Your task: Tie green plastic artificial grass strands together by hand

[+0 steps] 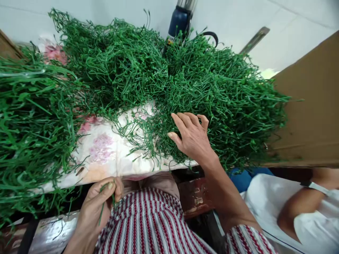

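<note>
My left hand [99, 201] is closed near my lap, thumb against the fingers, on a few thin green stems [101, 211] that stick out above and below the grip. My right hand [192, 139] is open, fingers apart and slightly bent, at the near edge of a large heap of thin green stems [212, 81] with small knobbed tips. Whether its fingertips touch the stems I cannot tell. Loose stems lie scattered left of this hand on a flowered cloth [102, 148].
Another pile of green pieces [29, 134], broader in shape, fills the left side. A dark blue bottle [180, 23] stands behind the heap, near a metal strip [255, 39]. A cardboard panel [309, 102] bounds the right. Below it sits another person in white [272, 197].
</note>
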`<state>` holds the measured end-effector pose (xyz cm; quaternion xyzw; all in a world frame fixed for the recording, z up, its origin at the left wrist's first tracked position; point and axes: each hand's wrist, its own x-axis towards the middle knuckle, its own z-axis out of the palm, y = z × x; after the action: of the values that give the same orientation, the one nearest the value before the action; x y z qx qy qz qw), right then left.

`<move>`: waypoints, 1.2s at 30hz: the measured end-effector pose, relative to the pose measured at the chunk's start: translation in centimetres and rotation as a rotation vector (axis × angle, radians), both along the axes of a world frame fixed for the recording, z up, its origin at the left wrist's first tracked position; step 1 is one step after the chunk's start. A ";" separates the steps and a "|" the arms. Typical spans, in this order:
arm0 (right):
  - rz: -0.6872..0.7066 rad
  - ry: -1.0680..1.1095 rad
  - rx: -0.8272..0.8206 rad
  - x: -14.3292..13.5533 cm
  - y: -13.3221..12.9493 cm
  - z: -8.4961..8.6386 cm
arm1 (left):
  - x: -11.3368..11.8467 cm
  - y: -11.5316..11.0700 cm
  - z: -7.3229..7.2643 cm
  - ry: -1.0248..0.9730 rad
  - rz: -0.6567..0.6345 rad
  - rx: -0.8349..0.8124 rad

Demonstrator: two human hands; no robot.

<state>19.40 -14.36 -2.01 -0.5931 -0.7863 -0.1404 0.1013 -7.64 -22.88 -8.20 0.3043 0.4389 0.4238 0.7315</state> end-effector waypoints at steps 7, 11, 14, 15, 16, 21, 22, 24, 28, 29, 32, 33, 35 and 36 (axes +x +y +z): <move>0.019 0.040 0.099 1.3 -1.9 3.3 | -0.4 0.0 1.5 0.004 0.011 0.052; 0.070 0.169 0.250 2.0 -2.9 3.6 | -0.1 0.2 2.8 -0.029 0.003 0.167; 0.187 0.381 0.322 1.1 -4.5 3.1 | 0.7 0.5 3.6 -0.039 0.008 0.258; 0.242 0.475 0.307 0.3 -5.2 2.8 | 1.0 0.6 3.8 -0.044 0.007 0.281; 0.306 0.575 0.256 -0.6 -5.9 2.3 | 1.5 0.7 4.0 -0.053 0.007 0.304; 0.568 0.926 -0.359 -5.8 -8.7 -0.9 | 4.6 1.0 3.5 -0.056 -0.105 0.528; 0.567 0.974 -0.421 -6.4 -9.1 -1.5 | 5.2 1.0 3.3 -0.045 -0.124 0.578; 0.520 1.056 -0.425 -6.9 -9.6 -2.4 | 6.4 1.0 3.0 -0.060 -0.159 0.652; 0.468 1.044 -0.374 -5.0 -10.2 -2.5 | 7.2 1.4 3.5 0.002 -0.359 0.714; 0.461 1.012 -0.409 -4.2 -10.3 -2.3 | 7.0 1.6 3.8 0.038 -0.406 0.737; 0.425 0.896 -0.635 -0.9 -11.2 -1.8 | 5.9 2.9 4.9 0.238 -0.345 0.826; 0.386 0.837 -0.725 0.3 -11.6 -1.9 | 5.5 3.5 5.1 0.350 -0.250 0.844; 0.252 0.681 -0.853 2.7 -12.6 -3.3 | 5.1 5.2 5.4 0.623 -0.014 0.837; 0.157 0.590 -0.894 3.9 -13.2 -4.4 | 5.1 6.2 5.5 0.755 0.059 0.819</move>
<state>23.30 -27.54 -6.42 -0.5321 -0.7495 0.3883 0.0655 -2.53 -16.72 -2.74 0.6819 0.4783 0.4414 0.3337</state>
